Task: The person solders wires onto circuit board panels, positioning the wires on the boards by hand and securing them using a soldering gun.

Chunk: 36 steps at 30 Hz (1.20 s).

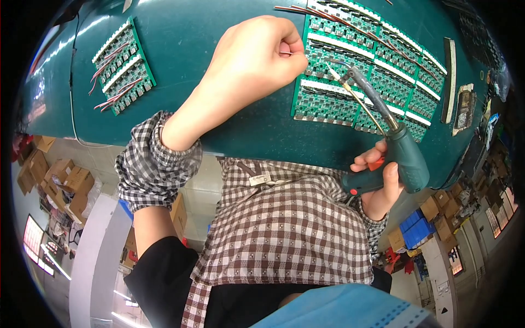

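Circuit boards (327, 104) under soldering gun (409, 158), narrow strip (449, 80) beside.

Green worktable (180, 52), cardboard boxes (79, 181), bright windows (36, 235)

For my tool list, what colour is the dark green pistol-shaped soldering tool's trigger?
The trigger is red, clearest in the head view.

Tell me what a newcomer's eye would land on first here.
Probably the dark green soldering gun right of centre, gripped in the right hand, its metal tip over a large panel of green circuit boards. Next, the left hand at upper centre, seemingly pinching a thin wire beside that panel. A smaller green panel with loose-ended wires lies at far left.
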Each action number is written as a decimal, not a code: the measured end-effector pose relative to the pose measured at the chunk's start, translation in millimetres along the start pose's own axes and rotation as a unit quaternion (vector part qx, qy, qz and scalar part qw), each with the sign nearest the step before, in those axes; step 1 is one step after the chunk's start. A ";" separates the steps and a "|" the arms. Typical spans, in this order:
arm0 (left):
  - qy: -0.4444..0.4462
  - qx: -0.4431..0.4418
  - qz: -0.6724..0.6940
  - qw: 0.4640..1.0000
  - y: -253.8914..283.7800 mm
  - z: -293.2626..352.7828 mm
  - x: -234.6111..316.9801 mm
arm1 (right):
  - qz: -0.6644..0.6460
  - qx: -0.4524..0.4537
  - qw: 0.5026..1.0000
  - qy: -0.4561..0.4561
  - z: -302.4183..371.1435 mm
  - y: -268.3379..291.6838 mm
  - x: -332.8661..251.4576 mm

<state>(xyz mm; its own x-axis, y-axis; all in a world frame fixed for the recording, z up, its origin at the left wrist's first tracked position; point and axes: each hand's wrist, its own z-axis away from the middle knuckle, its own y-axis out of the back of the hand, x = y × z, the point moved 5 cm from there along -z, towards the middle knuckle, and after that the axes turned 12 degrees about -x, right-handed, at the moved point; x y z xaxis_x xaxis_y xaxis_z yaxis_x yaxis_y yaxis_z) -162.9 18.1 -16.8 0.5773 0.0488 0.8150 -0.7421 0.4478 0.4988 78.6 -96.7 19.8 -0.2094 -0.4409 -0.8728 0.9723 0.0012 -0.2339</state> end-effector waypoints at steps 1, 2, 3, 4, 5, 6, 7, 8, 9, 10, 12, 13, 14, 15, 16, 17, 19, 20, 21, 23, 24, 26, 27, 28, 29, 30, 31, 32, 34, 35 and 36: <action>-0.001 0.001 0.000 1.000 0.2 0.2 -0.1 | 0.000 0.000 1.000 0.001 -0.6 1.6 -0.1; -0.006 0.004 0.000 1.000 0.7 0.9 -0.3 | -0.008 -0.001 1.000 -0.001 -1.1 3.0 0.4; -0.012 0.008 -0.001 1.000 1.5 1.8 -0.6 | -0.016 -0.001 1.000 -0.004 -1.6 4.1 1.1; -0.015 0.008 0.000 1.000 1.5 1.3 0.0 | -0.015 0.001 1.000 -0.001 -1.7 6.4 1.2; -0.014 0.011 0.000 1.000 2.2 1.5 0.1 | -0.037 0.000 0.999 0.000 -1.7 8.4 2.3; -0.012 0.014 0.000 1.000 3.3 2.2 -0.1 | -0.058 0.000 0.998 0.002 -1.8 10.0 3.4; -0.020 0.014 0.001 1.000 3.0 1.1 0.4 | -0.055 0.004 0.998 0.007 -1.9 13.3 2.9; -0.017 0.009 0.004 1.000 2.8 0.7 -1.1 | -0.090 0.000 0.996 0.008 -2.1 15.7 3.3; -0.015 0.004 0.007 1.000 3.4 0.7 -2.5 | -0.124 -0.003 0.992 0.009 -2.6 17.7 2.4; -0.027 0.001 0.008 1.000 4.8 0.6 -0.5 | -0.121 0.004 0.992 0.019 -3.0 22.2 -1.0; -0.023 -0.030 0.032 0.999 -2.1 -9.2 6.8 | -0.135 0.013 0.990 0.031 8.2 35.6 -15.3; -0.024 -0.023 0.040 0.999 -0.5 -7.8 1.9 | -0.138 0.024 0.989 0.036 7.9 43.7 -18.6; -0.026 -0.016 0.045 0.999 0.8 -5.5 -3.5 | -0.124 0.046 0.990 0.051 7.8 53.1 -22.4; -0.011 -0.019 0.054 0.998 0.2 -3.9 -4.7 | -0.061 0.087 0.991 0.084 12.6 66.1 -33.8; 0.008 -0.020 0.059 0.998 3.2 0.4 -3.1 | -0.001 0.124 0.986 0.115 18.3 77.1 -47.1; 0.022 -0.031 0.073 0.997 1.6 0.5 -3.7 | 0.009 0.144 0.981 0.130 24.9 88.1 -57.4; 0.027 -0.048 0.078 0.995 1.0 1.9 -1.1 | 0.341 0.290 0.882 0.151 43.6 110.8 -85.8; 0.046 -0.046 0.091 0.994 3.6 4.3 -2.6 | 0.340 0.300 0.877 0.157 45.0 128.9 -90.3; 0.065 -0.049 0.104 0.991 4.3 4.4 -4.3 | 0.485 0.299 0.799 0.192 49.1 146.3 -98.1; 0.063 -0.055 0.106 0.991 5.0 5.0 -6.8 | 0.616 0.294 0.698 0.218 52.7 164.3 -106.4; 0.073 -0.053 0.110 0.990 6.5 5.5 -8.5 | 0.659 0.291 0.665 0.197 51.1 169.8 -107.6; 0.072 -0.054 0.119 0.989 5.8 5.2 -7.0 | 0.701 0.285 0.630 0.175 48.9 181.9 -111.8; 0.081 -0.057 0.125 0.987 4.8 5.2 -7.3 | 0.713 0.280 0.622 0.163 47.6 186.4 -115.1; 0.091 -0.058 0.131 0.986 4.9 5.1 -6.9 | 0.724 0.274 0.614 0.152 45.7 192.2 -118.3; 0.091 -0.057 0.129 0.986 4.5 4.8 -7.1 | 0.727 0.272 0.613 0.147 45.2 200.7 -120.8; 0.089 -0.051 0.126 0.987 4.0 4.9 -8.4 | 0.725 0.273 0.614 0.148 43.5 206.1 -124.5; 0.087 -0.048 0.121 0.988 6.4 5.1 -9.6 | 0.741 0.256 0.606 0.138 40.6 205.2 -126.4; 0.086 -0.050 0.118 0.988 9.1 5.4 -8.6 | 0.756 0.238 0.596 0.128 37.4 203.4 -127.8; 0.095 -0.049 0.124 0.987 13.2 6.6 -7.5 | 0.760 0.221 0.599 0.124 32.9 197.6 -131.8; 0.094 -0.049 0.124 0.987 13.5 6.8 -6.9 | 0.779 0.203 0.585 0.103 30.9 192.8 -133.0; 0.093 -0.047 0.125 0.987 13.7 6.8 -6.3 | 0.796 0.185 0.570 0.081 30.2 189.5 -133.3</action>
<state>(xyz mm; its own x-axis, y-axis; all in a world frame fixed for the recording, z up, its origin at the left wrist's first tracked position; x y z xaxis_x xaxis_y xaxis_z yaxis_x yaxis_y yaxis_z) -179.0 17.8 -13.1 0.4398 0.3268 0.8365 -0.8391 0.4816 0.2531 293.9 -64.8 104.8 0.9920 -0.0566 0.1129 -0.1080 0.0822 0.9907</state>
